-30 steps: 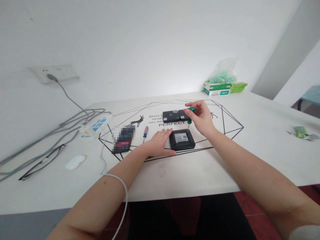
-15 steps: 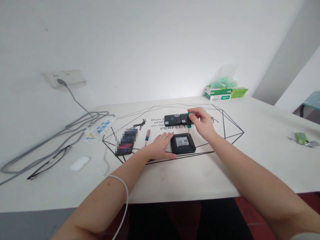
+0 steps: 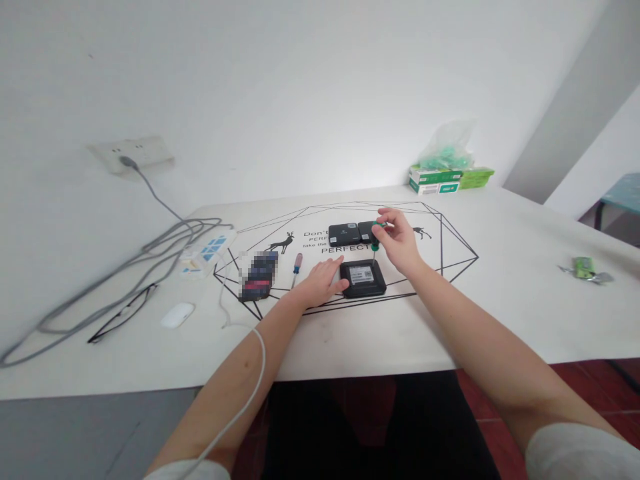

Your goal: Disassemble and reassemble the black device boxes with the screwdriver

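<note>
A flat black square device (image 3: 356, 289) with a white label in its recessed face lies on the table. My right hand (image 3: 400, 243) is closed round a green-and-black screwdriver (image 3: 375, 246), held upright with its shaft down at the device's upper right part. Whether the tip sits in a screw is too small to tell. My left hand (image 3: 320, 283) lies open at the device's left side, fingers stretched out and the thumb at its edge. Behind the device are a black case (image 3: 344, 234) and a second black case (image 3: 365, 230), partly hidden by my right hand.
Left of my hands lie a second screwdriver (image 3: 298, 263), a blurred-out phone (image 3: 260, 277), a white mouse (image 3: 178, 315), glasses (image 3: 123, 313) and a power strip (image 3: 207, 253) with grey cable. Green boxes (image 3: 435, 177) stand at the back right; keys (image 3: 584, 268) lie far right. A white cord crosses my left forearm.
The view has shifted slightly. My left thumb has moved up from below the device's lower left corner to its left edge. My right hand still holds the screwdriver over the device.
</note>
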Demonstrator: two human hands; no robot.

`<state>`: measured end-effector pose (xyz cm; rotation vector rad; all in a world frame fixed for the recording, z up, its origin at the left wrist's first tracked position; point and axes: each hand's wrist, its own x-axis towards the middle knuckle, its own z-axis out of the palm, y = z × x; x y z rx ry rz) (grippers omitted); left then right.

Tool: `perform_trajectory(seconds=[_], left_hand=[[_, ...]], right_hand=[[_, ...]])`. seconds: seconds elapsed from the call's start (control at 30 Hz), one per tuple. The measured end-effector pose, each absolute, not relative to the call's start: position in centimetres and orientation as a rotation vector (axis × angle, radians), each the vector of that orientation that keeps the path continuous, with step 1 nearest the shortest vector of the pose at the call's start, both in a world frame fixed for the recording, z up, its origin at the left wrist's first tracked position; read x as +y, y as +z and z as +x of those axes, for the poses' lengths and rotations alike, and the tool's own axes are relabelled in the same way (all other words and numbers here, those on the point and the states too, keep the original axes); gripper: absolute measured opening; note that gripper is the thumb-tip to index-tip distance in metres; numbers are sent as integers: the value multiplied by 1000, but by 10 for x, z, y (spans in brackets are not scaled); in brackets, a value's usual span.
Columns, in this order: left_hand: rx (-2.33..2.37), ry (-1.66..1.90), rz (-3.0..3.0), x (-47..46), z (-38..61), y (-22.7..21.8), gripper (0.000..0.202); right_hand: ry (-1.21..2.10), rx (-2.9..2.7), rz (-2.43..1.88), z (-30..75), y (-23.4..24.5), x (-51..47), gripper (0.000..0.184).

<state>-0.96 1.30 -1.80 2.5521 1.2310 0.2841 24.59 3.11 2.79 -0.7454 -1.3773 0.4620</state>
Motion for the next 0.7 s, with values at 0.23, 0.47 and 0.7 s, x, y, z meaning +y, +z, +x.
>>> perform_trajectory(seconds=[0.23, 0.47, 0.7], left_hand=[[1217, 426, 2557, 18, -11, -24, 85], [1235, 393, 2543, 19, -13, -22, 86], [1250, 350, 2542, 18, -12, -21, 85]], right_hand=[[692, -1340, -706, 241, 29, 26, 31], [511, -1448, -840, 253, 31, 28, 25], [314, -1478, -860, 252, 27, 30, 26]])
